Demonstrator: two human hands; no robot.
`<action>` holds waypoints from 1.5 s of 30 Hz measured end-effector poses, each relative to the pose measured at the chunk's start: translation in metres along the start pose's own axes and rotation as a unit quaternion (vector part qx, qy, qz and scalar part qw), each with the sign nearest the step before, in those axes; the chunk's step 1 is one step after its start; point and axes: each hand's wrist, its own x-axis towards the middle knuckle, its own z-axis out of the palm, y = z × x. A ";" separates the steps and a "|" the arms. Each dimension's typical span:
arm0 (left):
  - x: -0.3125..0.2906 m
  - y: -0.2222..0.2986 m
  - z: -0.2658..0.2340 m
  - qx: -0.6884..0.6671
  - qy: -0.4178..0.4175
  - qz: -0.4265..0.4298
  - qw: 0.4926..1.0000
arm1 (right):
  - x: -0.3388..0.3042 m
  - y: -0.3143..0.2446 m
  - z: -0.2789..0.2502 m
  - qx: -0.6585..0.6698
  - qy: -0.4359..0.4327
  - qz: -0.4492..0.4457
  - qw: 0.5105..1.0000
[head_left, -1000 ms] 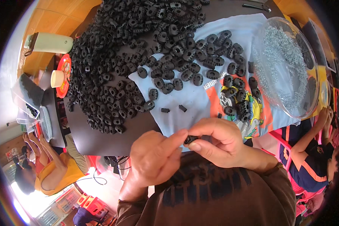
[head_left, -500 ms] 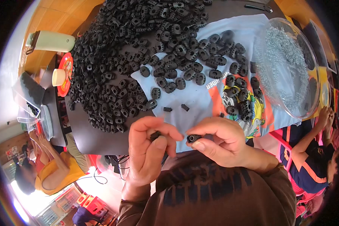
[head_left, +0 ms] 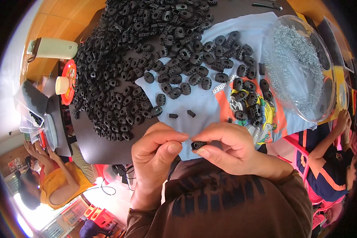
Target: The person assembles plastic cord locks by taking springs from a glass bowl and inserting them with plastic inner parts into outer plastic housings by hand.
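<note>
Head view: near centre, the right hand (head_left: 235, 149) pinches a black cord-lock shell (head_left: 201, 144), coil spring (head_left: 195, 146) in its mouth; the left hand (head_left: 154, 152) curls just left, grip unclear; a loosened pinch could spill the spring

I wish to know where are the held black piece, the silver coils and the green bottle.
Black piece (head_left: 197, 145): head view, near its round end.
Silver coils (head_left: 301, 59): head view, middle of the heap.
Green bottle (head_left: 56, 48): head view, its side.

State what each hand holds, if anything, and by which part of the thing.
The right hand pinches a small black piece by its sides, its round open end exposed; whether the left hand holds anything cannot be told.
</note>
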 end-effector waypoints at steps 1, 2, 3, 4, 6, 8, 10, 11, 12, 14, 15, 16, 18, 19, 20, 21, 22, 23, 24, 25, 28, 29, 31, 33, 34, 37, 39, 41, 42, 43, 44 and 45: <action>0.000 0.001 0.002 -0.048 -0.009 -0.018 0.999 | 0.000 0.000 0.000 -0.003 0.003 -0.005 1.000; -0.001 0.003 0.004 -0.043 -0.006 -0.023 0.999 | 0.000 0.000 0.000 0.000 0.005 -0.004 1.000; -0.001 0.005 0.005 -0.050 -0.014 -0.047 0.998 | 0.000 0.001 0.000 -0.010 0.006 -0.012 1.000; -0.001 0.008 0.006 -0.054 -0.023 -0.070 0.996 | 0.001 0.001 0.000 -0.020 0.009 -0.021 1.000; 0.000 0.012 0.009 -0.044 -0.029 -0.077 0.996 | 0.001 0.001 0.000 -0.015 0.012 -0.018 1.000; 0.000 0.014 0.011 -0.031 -0.034 -0.083 0.995 | 0.001 0.001 0.000 -0.010 0.015 -0.017 1.000; 0.000 0.014 0.013 -0.081 -0.009 -0.109 0.991 | 0.001 0.002 0.000 -0.017 0.014 -0.023 0.999; 0.000 0.013 0.013 -0.079 -0.003 -0.111 0.991 | 0.001 0.002 0.000 -0.019 0.014 -0.021 0.999; 0.000 0.013 0.012 -0.092 -0.007 -0.107 0.990 | 0.001 0.002 0.000 -0.025 0.009 -0.021 0.999; 0.000 0.014 0.009 -0.104 -0.011 -0.103 0.989 | 0.001 0.001 0.000 -0.031 0.004 -0.021 0.999; 0.001 0.015 0.006 -0.067 -0.028 -0.099 0.992 | 0.001 0.001 0.000 -0.029 0.005 -0.021 0.999; 0.001 0.016 0.005 -0.029 -0.045 -0.096 0.994 | 0.001 0.001 0.000 -0.025 0.004 -0.019 0.999; 0.000 0.018 0.003 -0.030 -0.043 -0.106 0.993 | 0.002 0.002 0.002 -0.010 0.012 -0.012 1.000; 0.000 0.019 0.002 -0.030 -0.041 -0.115 0.992 | 0.002 0.002 0.002 0.010 0.019 -0.006 1.000; 0.000 0.019 0.002 -0.030 -0.041 -0.115 0.992 | 0.002 0.002 0.003 0.008 0.017 -0.004 1.000; 0.001 0.018 0.001 -0.017 -0.038 -0.118 0.992 | 0.001 0.002 0.004 0.004 0.028 0.002 1.000; 0.001 0.018 0.001 -0.009 -0.039 -0.110 0.993 | 0.001 0.001 0.005 0.000 0.039 0.007 0.999; 0.002 0.017 0.001 -0.004 -0.034 -0.121 0.992 | 0.002 0.001 0.005 0.000 0.038 0.008 0.999; 0.004 0.015 0.001 0.028 -0.051 -0.066 0.996 | 0.002 0.001 0.005 -0.004 0.041 0.004 0.999; 0.005 0.015 0.000 0.060 -0.068 -0.011 0.996 | 0.002 0.001 0.005 -0.008 0.043 0.000 0.999; 0.007 0.017 -0.002 0.095 -0.083 -0.003 0.992 | 0.002 0.001 0.005 -0.007 0.036 0.011 0.999; 0.007 0.019 -0.002 0.099 -0.084 -0.014 0.991 | 0.002 0.001 0.005 -0.007 0.036 0.011 0.999; 0.008 0.022 -0.002 0.136 -0.080 0.004 0.987 | 0.002 0.001 0.006 -0.006 0.040 0.005 0.999; 0.013 0.024 -0.004 0.203 -0.118 0.053 0.971 | 0.002 0.001 0.005 -0.016 0.041 -0.002 0.999; 0.014 0.025 -0.004 0.266 -0.142 0.095 0.949 | 0.002 0.001 0.005 -0.026 0.041 -0.009 0.999; 0.013 0.025 -0.003 0.240 -0.119 0.084 0.960 | 0.003 0.001 0.006 -0.008 0.039 0.002 0.999; 0.006 0.027 -0.001 0.138 -0.070 -0.020 0.988 | 0.003 0.001 0.005 -0.004 0.038 0.005 0.999; 0.003 0.026 -0.001 0.037 -0.022 -0.118 0.992 | 0.003 0.001 0.005 0.001 0.038 0.008 0.999; 0.002 0.025 -0.001 0.018 -0.027 -0.106 0.994 | 0.003 0.001 0.005 -0.005 0.036 0.007 0.999; 0.002 0.023 -0.001 -0.001 -0.031 -0.094 0.995 | 0.003 0.001 0.005 -0.011 0.034 0.005 0.999; 0.001 0.020 0.000 -0.001 -0.032 -0.094 0.995 | 0.003 0.001 0.005 -0.010 0.034 0.005 0.999; 0.002 0.018 0.001 -0.036 -0.033 -0.095 0.994 | 0.003 0.001 0.005 -0.004 0.036 0.006 0.999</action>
